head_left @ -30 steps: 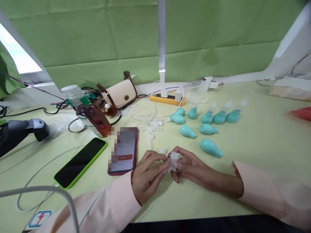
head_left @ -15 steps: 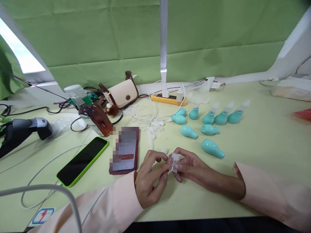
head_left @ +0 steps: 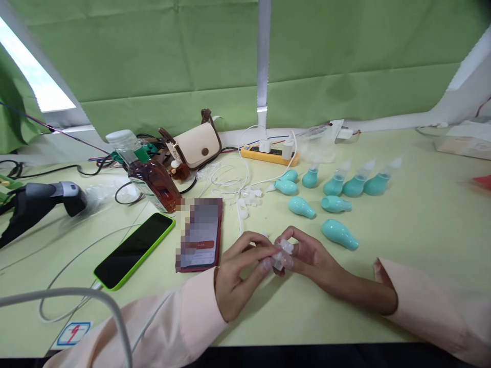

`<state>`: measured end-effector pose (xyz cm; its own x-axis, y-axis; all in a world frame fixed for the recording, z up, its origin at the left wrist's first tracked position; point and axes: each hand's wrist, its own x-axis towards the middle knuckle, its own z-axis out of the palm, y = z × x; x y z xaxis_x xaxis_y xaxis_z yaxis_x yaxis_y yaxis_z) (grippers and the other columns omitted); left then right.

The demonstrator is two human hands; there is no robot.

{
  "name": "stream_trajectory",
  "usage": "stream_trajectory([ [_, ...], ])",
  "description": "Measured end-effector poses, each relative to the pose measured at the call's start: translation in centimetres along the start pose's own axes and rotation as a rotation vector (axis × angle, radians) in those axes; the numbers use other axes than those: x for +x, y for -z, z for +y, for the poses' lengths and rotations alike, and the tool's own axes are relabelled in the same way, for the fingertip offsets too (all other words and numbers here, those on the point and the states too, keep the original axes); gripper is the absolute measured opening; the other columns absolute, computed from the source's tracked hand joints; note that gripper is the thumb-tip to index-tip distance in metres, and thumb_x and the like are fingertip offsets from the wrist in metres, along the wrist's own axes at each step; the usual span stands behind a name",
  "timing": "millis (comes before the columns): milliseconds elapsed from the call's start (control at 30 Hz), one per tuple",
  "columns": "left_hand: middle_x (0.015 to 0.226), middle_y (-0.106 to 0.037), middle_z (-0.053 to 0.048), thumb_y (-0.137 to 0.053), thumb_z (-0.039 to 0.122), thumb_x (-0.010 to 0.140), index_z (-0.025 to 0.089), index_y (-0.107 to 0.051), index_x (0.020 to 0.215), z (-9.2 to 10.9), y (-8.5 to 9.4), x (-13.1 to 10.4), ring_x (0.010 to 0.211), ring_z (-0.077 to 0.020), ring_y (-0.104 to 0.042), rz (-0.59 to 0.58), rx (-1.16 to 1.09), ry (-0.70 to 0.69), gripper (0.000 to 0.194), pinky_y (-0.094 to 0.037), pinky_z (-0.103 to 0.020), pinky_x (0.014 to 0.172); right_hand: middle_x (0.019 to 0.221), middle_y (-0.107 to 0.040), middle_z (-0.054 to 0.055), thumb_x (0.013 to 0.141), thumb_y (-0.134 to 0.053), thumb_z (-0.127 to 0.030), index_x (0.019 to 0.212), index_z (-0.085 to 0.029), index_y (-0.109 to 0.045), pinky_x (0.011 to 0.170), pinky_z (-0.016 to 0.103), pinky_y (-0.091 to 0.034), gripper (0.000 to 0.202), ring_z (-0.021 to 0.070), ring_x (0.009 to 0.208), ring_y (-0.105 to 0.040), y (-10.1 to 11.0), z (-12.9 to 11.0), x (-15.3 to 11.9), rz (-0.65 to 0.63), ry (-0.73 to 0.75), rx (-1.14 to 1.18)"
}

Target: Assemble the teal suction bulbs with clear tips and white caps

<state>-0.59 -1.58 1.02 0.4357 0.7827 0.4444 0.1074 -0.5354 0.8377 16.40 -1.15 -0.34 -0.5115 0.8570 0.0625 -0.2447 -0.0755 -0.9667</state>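
Translucent plastic piece (head_left: 285,247) being pinched at lower centre of frame.
Left hand (head_left: 240,281) and right hand (head_left: 320,261) are both closing a fingertip grip on it above the desk (head_left: 307,322); teal bulbs (head_left: 339,233) are occupying right of centre, and a red-cased phone (head_left: 205,232) is lying near the left hand.

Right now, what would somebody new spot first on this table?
Probably the shiny turquoise bulbs, some lying down and some standing with clear tips, right of the middle. Next, the bottle of reddish-brown liquid on the left, leaning beside the cream bag. The green-edged phone lies nearer, left of the hands.
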Motion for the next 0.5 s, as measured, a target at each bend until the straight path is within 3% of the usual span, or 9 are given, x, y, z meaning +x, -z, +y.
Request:
stream_trajectory([
  [167,0.085,-0.055,-0.007,-0.055,0.027,0.074,0.017,-0.055,0.099,-0.16,-0.42,0.55,0.08,-0.0178,-0.053,0.155,-0.42,0.38,0.027,-0.046,-0.029,0.065,0.088,-0.058,0.002,0.071,-0.06,-0.017,0.084,-0.025,-0.046,0.075,0.036,-0.04,0.02,0.0185,0.089,-0.051,-0.31,0.28,-0.61,0.127,0.323,-0.27],
  [267,0.071,-0.058,-0.007,-0.056,0.034,0.072,0.011,-0.059,0.084,-0.31,-0.68,0.73,0.063,-0.0158,-0.056,0.0,-0.689,0.542,0.025,-0.047,-0.029,0.057,0.097,-0.059,0.002,0.067,-0.062,-0.011,0.085,-0.028,-0.05,0.077,0.041,-0.039,0.028,0.0213,0.092,-0.049,-0.35,0.22,-0.74,0.154,0.518,-0.469],
  [367,0.063,-0.058,-0.008,-0.054,0.039,0.072,0.007,-0.06,0.072,-0.51,-0.73,0.74,0.055,-0.0167,-0.057,-0.225,-0.855,0.625,0.032,-0.047,-0.03,0.054,0.103,-0.055,0.004,0.065,-0.061,-0.007,0.083,-0.028,-0.05,0.074,0.041,-0.041,0.03,0.0223,0.092,-0.05,-0.35,0.07,-0.67,0.164,0.562,-0.567],
  [500,0.065,-0.06,-0.009,-0.056,0.038,0.071,0.007,-0.06,0.074,-0.6,-0.64,0.73,0.055,-0.0164,-0.058,-0.285,-0.909,0.627,0.031,-0.047,-0.028,0.051,0.102,-0.053,0.003,0.067,-0.059,-0.005,0.088,-0.029,-0.048,0.073,0.039,-0.042,0.034,0.0209,0.094,-0.049,-0.3,0.04,-0.54,0.129,0.556,-0.56],
])
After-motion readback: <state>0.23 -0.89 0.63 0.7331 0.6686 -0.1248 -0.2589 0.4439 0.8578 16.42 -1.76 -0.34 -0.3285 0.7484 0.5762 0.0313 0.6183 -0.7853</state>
